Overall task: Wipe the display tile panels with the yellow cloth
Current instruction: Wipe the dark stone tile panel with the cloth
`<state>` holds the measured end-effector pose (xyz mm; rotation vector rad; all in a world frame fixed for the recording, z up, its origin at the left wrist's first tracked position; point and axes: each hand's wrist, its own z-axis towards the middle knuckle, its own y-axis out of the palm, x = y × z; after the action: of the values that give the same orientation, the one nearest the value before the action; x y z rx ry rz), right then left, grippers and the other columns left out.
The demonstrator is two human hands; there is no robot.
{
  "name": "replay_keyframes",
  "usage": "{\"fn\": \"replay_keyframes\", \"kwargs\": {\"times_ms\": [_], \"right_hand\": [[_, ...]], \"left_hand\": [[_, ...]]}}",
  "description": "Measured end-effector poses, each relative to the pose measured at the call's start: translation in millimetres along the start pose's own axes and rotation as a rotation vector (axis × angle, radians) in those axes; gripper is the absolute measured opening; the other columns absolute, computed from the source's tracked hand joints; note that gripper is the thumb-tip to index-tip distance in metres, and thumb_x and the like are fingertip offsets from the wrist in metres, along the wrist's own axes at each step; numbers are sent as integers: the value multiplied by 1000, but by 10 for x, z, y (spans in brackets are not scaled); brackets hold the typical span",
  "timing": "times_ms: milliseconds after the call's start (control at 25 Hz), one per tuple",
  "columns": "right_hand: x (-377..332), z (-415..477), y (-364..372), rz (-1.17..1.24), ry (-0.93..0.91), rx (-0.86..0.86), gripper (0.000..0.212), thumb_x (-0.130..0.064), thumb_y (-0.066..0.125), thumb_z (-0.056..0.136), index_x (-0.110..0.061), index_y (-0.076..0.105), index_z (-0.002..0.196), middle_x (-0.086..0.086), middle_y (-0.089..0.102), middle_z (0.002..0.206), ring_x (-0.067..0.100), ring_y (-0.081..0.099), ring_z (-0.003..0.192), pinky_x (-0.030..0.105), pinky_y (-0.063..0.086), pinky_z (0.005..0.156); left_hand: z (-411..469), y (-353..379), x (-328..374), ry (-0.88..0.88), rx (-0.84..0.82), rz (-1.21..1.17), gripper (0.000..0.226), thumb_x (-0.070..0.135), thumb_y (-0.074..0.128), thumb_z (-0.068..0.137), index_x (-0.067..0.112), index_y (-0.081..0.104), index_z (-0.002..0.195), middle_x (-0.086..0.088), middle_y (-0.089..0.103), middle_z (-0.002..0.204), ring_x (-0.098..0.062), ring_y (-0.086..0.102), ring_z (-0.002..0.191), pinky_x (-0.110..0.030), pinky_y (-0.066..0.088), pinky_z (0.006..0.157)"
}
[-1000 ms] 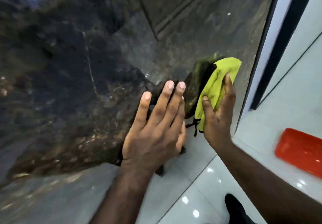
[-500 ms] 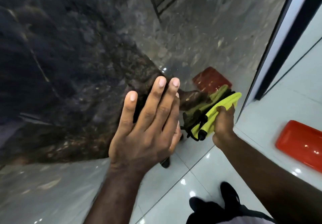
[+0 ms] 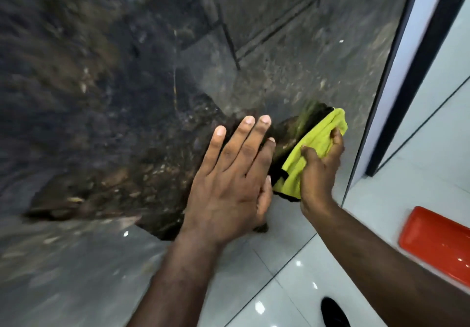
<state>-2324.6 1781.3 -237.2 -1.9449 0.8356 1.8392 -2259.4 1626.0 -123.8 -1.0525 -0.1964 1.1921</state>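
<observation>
a glossy dark tile panel (image 3: 122, 103) stood upright over a white tiled floor (image 3: 287, 291), its polished face mirroring both hands. the left hand (image 3: 229, 181) stayed flat on the panel with its fingers straight and spread, much as it had been a second before. the right hand (image 3: 319, 171) held the yellow cloth (image 3: 316, 146) bunched between curled fingers and thumb, pressing it to the panel near its right edge, just beside the left hand. half a second earlier the cloth had been lower, close to the panel's bottom edge; it had since swept back up to roughly where it sat a second ago. that down-and-up pass suggested the lower right corner was being rubbed in short strokes, with wiping well under way there. whether the broad dark stretch to the left had been wiped could not be told. a red tray (image 3: 440, 245) lay on the pale surface at right, well apart from the cloth, and a dark shoe (image 3: 333, 311) showed at the bottom edge.
</observation>
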Motion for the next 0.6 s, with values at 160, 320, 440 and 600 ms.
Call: {"fn": "replay_keyframes", "kwargs": {"times_ms": [160,320,440,600], "right_hand": [[-619,-748,193,-168,-393,-146,78,-23,63,100,-39,24,167,0,35,162,17,34,150,24,27,119],[-1006,-1070,489,-121,-603,-87,75,-29,60,98,-37,29,166,6,31,169,19,30,155,38,21,129],[-1313,-1466,732,-101,-319,-23,71,-35,49,105,-41,19,169,9,24,174,28,27,159,48,14,131],[-1163,-2082,661,-381,-1172,-251,69,-36,62,104,-40,31,165,5,24,173,28,28,158,42,21,128]], "left_hand": [[-353,-531,-323,-175,126,126,56,33,68,96,16,65,150,-10,30,177,-29,21,166,-55,-2,136],[-844,-1044,-748,-261,236,210,48,34,66,99,22,70,145,-11,29,177,-32,19,165,-60,-3,134],[-1223,-1273,-950,-299,275,205,51,33,70,95,22,71,144,-13,32,176,-34,22,165,-61,-2,134],[-1605,-1429,-1254,-272,279,150,58,30,70,93,18,66,150,-13,30,177,-33,21,166,-58,3,135]]}}
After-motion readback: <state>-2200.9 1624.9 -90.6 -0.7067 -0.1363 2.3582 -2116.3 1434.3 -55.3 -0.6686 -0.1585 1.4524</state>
